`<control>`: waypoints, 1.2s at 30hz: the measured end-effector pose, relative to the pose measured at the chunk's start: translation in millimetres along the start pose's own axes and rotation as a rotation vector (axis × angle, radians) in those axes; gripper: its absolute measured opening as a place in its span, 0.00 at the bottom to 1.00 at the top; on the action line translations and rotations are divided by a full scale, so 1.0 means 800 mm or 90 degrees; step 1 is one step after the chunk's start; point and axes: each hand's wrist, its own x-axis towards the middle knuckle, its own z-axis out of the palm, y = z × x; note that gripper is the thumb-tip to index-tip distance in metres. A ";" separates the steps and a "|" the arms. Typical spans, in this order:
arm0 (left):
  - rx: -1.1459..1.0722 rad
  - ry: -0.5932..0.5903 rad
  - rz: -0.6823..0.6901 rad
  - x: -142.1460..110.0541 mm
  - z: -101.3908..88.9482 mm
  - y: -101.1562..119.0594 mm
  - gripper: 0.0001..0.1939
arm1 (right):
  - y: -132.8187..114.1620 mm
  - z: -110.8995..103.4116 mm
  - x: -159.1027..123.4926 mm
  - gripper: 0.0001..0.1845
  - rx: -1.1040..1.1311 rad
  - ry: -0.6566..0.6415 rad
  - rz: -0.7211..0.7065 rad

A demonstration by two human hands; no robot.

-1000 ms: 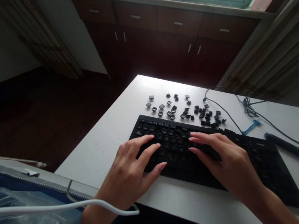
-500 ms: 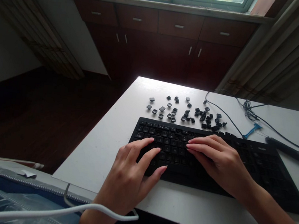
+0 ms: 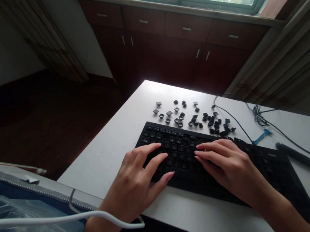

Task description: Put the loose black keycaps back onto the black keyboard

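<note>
A black keyboard [image 3: 181,148] lies on the white table, with several of its keys missing their caps. My left hand [image 3: 139,174] rests over its left part, fingers spread and apart, the thumb near the front edge and no object in them. Over the middle keys is my right hand [image 3: 222,162], its fingers drawn together and their tips down at the keyboard. Whatever may be between those fingertips is too small to make out. Behind the keyboard lie loose black keycaps [image 3: 169,113], some upright and some turned over, and small dark pieces [image 3: 211,121] in a cluster.
A blue tool [image 3: 262,136] and a black brush-like object [image 3: 302,158] lie behind the keyboard's right part. A black cable [image 3: 257,113] runs across the back right of the table [image 3: 95,165]. A white cord [image 3: 74,218] crosses my left wrist in front.
The view has shifted very slightly. Both hands keep nearly the same place on the keyboard, with the right fingertips barely altered.
</note>
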 end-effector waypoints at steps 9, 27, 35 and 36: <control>-0.001 0.008 0.001 0.000 0.002 0.001 0.22 | 0.014 0.032 0.081 0.19 -0.095 0.057 0.248; 0.019 -0.004 -0.020 -0.001 0.003 -0.001 0.31 | 0.009 0.076 0.097 0.18 -0.280 -0.018 0.218; -0.033 0.031 -0.054 -0.006 0.004 0.000 0.41 | 0.009 0.030 0.074 0.18 -0.119 -0.012 0.237; -0.030 0.030 -0.049 -0.006 0.003 0.001 0.40 | 0.005 0.023 0.063 0.17 -0.081 -0.008 0.229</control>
